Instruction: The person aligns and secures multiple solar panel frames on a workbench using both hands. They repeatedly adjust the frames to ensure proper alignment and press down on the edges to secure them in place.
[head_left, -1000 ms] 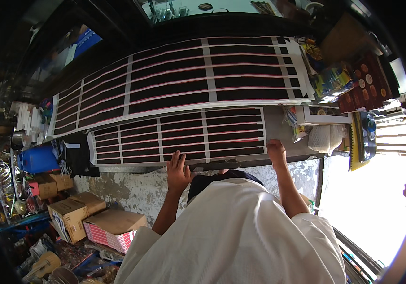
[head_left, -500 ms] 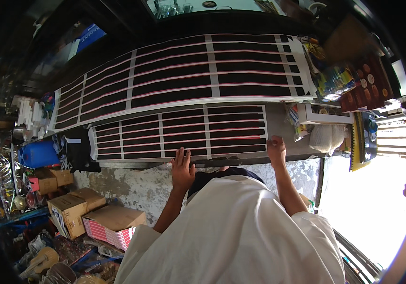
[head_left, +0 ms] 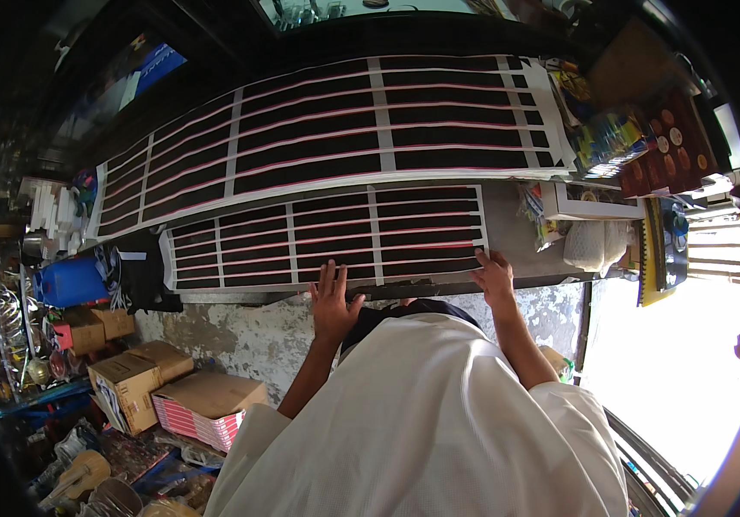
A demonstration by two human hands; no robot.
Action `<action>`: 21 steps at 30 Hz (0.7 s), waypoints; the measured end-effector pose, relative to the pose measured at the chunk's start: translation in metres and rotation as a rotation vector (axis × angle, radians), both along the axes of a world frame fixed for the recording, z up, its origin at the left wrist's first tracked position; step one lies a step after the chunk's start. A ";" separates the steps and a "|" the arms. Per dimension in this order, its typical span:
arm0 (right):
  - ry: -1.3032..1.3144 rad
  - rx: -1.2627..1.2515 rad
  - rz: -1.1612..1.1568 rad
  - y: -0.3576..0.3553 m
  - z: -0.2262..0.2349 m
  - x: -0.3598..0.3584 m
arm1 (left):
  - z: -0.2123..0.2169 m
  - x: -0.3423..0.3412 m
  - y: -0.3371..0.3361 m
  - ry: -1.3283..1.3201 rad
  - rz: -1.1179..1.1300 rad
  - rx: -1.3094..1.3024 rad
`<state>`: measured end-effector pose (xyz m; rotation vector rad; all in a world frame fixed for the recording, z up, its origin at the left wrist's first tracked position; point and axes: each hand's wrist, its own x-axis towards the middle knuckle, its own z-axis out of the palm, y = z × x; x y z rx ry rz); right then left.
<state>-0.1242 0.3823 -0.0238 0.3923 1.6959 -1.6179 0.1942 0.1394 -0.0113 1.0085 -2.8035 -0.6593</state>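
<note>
Head view: the sheet (head_left: 331,234) lies on the counter (head_left: 512,228), the stack (head_left: 314,129) beyond it. At the sheet's near edge, the left hand (head_left: 333,305) is spread, gripping nothing; at its near right corner, the right hand (head_left: 496,279) is part-curled, any pinch unclear. The step looks like steadying; the next move calls for light fingertips.

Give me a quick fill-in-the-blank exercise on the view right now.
1. The hand at the right end of the shorter striped sheet is the person's ____ one.
2. Upper or lower in the picture, the longer striped sheet is the ____ one.
3. The person's shirt is ____ in colour.
4. The blue container is on the picture's ____ side.

Missing words: right; upper; white; left.
</note>
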 end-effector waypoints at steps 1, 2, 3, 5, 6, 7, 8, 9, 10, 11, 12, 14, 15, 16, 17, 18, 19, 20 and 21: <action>-0.044 -0.056 -0.021 0.000 0.000 0.002 | 0.002 -0.004 0.000 0.020 -0.008 0.023; -0.091 -0.110 -0.041 0.000 -0.001 0.005 | 0.003 -0.008 -0.002 0.017 -0.032 0.035; -0.130 -0.173 -0.056 0.000 -0.003 0.009 | 0.004 -0.012 -0.005 0.041 -0.061 0.023; -0.212 -0.304 -0.091 -0.001 -0.007 0.018 | 0.002 -0.019 -0.011 -0.025 -0.101 0.012; -0.223 -0.345 -0.082 -0.002 -0.009 0.023 | 0.000 -0.023 -0.015 -0.037 -0.118 -0.007; -0.242 -0.386 -0.076 -0.003 -0.012 0.028 | -0.002 -0.024 -0.017 -0.115 -0.123 0.017; -0.275 -0.367 -0.091 -0.004 -0.015 0.031 | -0.003 -0.025 -0.017 -0.056 -0.142 -0.029; -0.275 -0.438 -0.074 -0.005 -0.017 0.034 | -0.004 -0.025 -0.017 -0.066 -0.147 -0.034; -0.286 -0.451 -0.078 -0.007 -0.018 0.038 | -0.003 -0.024 -0.017 -0.152 -0.141 0.001; -0.301 -0.450 -0.089 -0.009 -0.019 0.040 | -0.002 -0.023 -0.017 -0.066 -0.143 -0.034; -0.299 -0.471 -0.046 -0.011 -0.020 0.042 | -0.001 -0.020 -0.018 -0.057 -0.135 -0.027; -0.315 -0.461 0.015 -0.016 -0.018 0.048 | 0.003 -0.014 -0.021 -0.030 -0.102 -0.013; -0.313 -0.486 0.022 -0.020 -0.017 0.052 | 0.005 -0.008 -0.025 -0.013 -0.076 -0.006; -0.317 -0.485 0.020 -0.025 -0.016 0.056 | 0.008 -0.001 -0.030 0.013 -0.052 -0.011; -0.325 -0.436 0.008 -0.031 -0.015 0.060 | 0.009 0.007 -0.036 -0.016 -0.018 -0.015; -0.334 -0.490 -0.022 -0.036 -0.014 0.064 | 0.010 0.015 -0.043 -0.035 0.014 -0.031; -0.339 -0.491 -0.032 -0.041 -0.013 0.069 | 0.010 0.024 -0.051 -0.098 0.061 -0.016; -0.343 -0.492 -0.043 -0.046 -0.012 0.074 | 0.009 0.033 -0.060 -0.094 0.086 -0.022; -0.342 -0.505 -0.044 -0.050 -0.012 0.078 | 0.009 0.042 -0.069 -0.055 0.089 -0.059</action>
